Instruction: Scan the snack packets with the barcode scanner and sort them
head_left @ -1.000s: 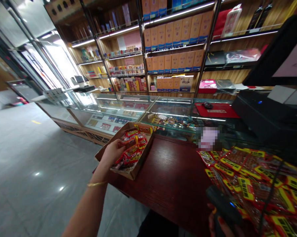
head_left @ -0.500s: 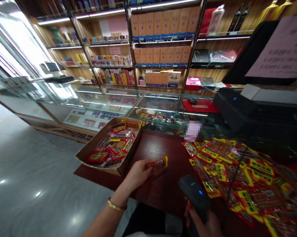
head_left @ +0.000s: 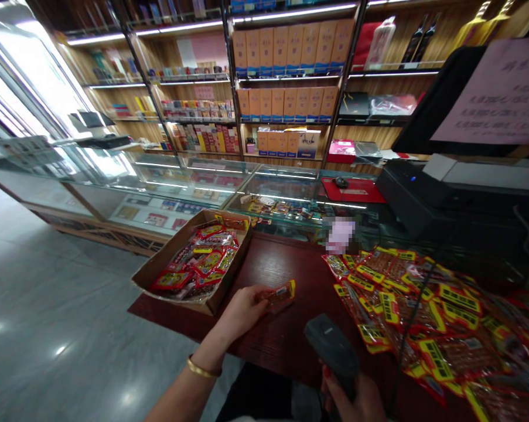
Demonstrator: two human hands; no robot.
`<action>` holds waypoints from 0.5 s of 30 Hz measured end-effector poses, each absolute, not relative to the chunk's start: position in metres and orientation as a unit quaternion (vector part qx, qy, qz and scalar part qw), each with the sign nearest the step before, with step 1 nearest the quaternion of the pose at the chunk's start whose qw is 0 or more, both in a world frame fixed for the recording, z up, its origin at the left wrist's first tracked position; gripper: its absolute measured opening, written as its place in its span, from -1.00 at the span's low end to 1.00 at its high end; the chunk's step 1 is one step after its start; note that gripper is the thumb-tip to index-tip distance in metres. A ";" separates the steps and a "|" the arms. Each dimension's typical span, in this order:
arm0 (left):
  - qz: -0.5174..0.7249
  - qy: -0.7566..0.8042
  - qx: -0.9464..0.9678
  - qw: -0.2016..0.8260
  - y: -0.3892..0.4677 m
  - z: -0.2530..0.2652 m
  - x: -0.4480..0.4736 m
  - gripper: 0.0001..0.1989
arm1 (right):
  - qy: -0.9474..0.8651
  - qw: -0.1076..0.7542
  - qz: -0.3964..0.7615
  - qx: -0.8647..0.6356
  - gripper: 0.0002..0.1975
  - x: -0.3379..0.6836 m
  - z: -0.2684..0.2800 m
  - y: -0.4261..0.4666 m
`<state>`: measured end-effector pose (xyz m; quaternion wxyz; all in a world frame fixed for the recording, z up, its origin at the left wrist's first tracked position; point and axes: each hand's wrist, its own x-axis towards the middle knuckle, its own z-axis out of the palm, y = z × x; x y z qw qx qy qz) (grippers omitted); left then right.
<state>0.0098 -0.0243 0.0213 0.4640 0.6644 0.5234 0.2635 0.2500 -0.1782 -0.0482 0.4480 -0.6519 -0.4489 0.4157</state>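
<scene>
My left hand (head_left: 245, 308) pinches one end of a small snack packet (head_left: 282, 292) with a yellow edge, just over the dark red tabletop (head_left: 275, 261). A black barcode scanner (head_left: 333, 349) is gripped in my right hand (head_left: 356, 398), its head tilted up and left toward the packet. Part of the right hand is cut off by the lower edge. Left of the packet sits an open cardboard box (head_left: 211, 305) holding several red snack packets (head_left: 209, 262). On the right lies a heaped pile of red and yellow snack packets (head_left: 422, 310).
A glass display counter (head_left: 180, 176) runs behind the tabletop. A red mouse pad (head_left: 365, 190) with a mouse (head_left: 341, 182) lies on it, near a black machine (head_left: 435, 199) and a monitor (head_left: 449, 99). A thin cable (head_left: 416, 313) crosses the pile.
My right hand has shifted the scanner slightly left and up, closer to the packet, and its blue light no longer shows. My left hand keeps hold of the packet, nearly still.
</scene>
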 end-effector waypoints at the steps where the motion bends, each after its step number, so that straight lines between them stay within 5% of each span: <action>1: 0.272 0.522 0.657 0.471 -0.023 0.019 0.011 -0.70 | -0.434 0.466 0.423 -0.644 -0.43 0.250 -0.050 -0.177; 9: 0.364 0.413 0.545 0.633 0.024 0.015 0.085 -0.69 | -0.261 0.619 0.522 -0.525 -0.33 0.266 -0.083 -0.160; 15: 0.333 0.390 0.593 0.621 0.078 0.025 0.236 -0.76 | -0.201 0.656 0.538 -0.490 -0.35 0.269 -0.093 -0.168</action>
